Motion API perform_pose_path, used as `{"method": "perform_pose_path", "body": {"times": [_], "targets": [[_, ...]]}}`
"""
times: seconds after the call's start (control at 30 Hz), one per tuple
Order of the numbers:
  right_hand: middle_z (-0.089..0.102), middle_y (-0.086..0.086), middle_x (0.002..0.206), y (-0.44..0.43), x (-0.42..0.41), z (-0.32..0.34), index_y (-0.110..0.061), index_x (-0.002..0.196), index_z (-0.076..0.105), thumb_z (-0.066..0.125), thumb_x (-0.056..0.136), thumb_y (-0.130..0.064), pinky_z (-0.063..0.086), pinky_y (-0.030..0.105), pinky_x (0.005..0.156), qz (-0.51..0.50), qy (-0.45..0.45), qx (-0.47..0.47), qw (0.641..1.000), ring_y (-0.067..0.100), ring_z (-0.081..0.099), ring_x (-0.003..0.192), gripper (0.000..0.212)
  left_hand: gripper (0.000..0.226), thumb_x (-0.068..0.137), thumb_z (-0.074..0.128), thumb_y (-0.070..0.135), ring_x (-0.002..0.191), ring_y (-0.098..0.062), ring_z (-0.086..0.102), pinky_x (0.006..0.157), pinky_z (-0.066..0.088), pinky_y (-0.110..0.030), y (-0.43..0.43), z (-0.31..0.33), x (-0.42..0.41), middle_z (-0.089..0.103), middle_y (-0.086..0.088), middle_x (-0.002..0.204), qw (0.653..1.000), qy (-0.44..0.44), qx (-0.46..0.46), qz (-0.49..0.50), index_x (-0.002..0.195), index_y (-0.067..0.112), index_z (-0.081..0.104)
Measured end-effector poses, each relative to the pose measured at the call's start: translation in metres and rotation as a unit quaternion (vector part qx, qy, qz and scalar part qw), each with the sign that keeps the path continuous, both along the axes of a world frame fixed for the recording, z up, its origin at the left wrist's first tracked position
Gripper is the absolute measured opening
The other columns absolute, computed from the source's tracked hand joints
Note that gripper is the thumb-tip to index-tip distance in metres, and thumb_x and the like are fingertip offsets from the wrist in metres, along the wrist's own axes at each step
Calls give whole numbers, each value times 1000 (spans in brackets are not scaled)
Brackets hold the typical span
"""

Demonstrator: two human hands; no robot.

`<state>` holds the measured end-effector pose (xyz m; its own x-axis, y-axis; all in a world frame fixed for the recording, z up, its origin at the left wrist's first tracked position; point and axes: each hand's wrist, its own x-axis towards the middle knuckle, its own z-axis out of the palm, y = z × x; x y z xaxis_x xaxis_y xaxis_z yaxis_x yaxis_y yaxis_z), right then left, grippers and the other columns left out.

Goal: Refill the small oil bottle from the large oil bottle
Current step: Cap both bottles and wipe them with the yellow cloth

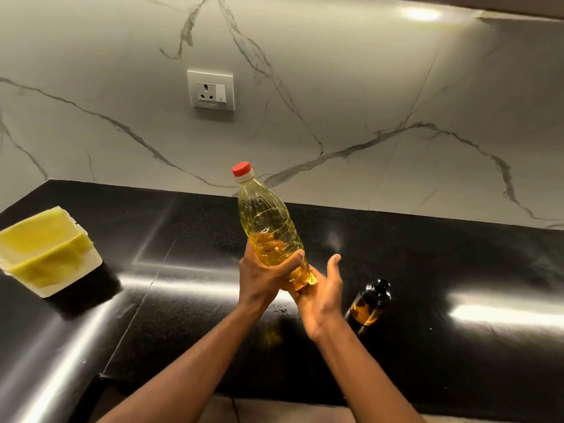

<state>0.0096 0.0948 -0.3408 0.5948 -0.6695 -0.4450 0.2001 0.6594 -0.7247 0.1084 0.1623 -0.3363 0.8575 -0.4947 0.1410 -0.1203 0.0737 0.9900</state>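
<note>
The large oil bottle point(267, 222) is clear plastic, full of yellow oil, with a red cap on. It is lifted above the black counter and tilts slightly left. My left hand point(262, 277) grips its lower body, thumb across the front. Under the bottle's base lies the palm of my right hand point(323, 293), fingers relaxed and pointing up. The small oil bottle point(369, 305) is dark amber glass with a black top. It stands on the counter just right of my right wrist, holding a little oil.
The black polished counter point(457, 270) runs along a marble-patterned wall with a socket point(211, 90). A white bin point(50, 254) lined with a yellow bag stands on the counter at the left. The counter's front edge crosses the bottom of the view.
</note>
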Motion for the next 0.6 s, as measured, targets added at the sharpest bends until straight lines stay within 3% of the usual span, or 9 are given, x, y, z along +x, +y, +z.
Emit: {"method": "perform_pose_path", "body": {"times": [0.13,0.27,0.37,0.47,0.5,0.6], "targets": [[80,12,119,15,-8,-6,-12,130,73,23,97,-84,38,50,117,-1,57,-28,998,26,67,126,94,74,72,96,30,94,-1,74,74,60,-19,1,2,7,73,7,110,1000,-10,3,3,133,22,55],[79,18,118,15,-19,-2,-8,128,69,38,99,-75,44,48,113,-74,26,-26,997,31,67,123,79,75,69,97,35,93,-5,75,76,63,-25,1,1,5,75,5,108,1000,-3,8,-4,131,22,57],[78,0,119,21,-14,7,-20,125,69,32,106,-66,39,38,117,-39,76,-153,985,14,65,121,62,71,70,97,33,90,-2,75,72,60,-19,2,1,-2,75,7,105,1000,-5,9,-6,129,21,58],[54,0,158,18,-3,5,-24,159,46,24,97,-84,36,33,117,61,162,-305,936,16,49,146,88,69,69,96,34,89,-1,75,72,60,-18,1,2,-8,75,10,102,1000,-11,3,-14,126,23,58],[53,1,159,11,0,4,-24,159,45,22,92,-91,40,32,115,76,173,-330,925,17,50,146,98,67,69,96,34,89,-1,75,72,60,-18,1,2,-9,75,10,101,1000,-12,1,-18,125,23,59],[77,4,121,-16,3,10,-22,126,72,12,92,-88,59,29,96,106,158,-290,938,15,74,113,96,66,69,96,33,91,-3,75,74,61,-20,3,4,-6,75,10,103,1000,6,-7,-20,124,26,59]]}}
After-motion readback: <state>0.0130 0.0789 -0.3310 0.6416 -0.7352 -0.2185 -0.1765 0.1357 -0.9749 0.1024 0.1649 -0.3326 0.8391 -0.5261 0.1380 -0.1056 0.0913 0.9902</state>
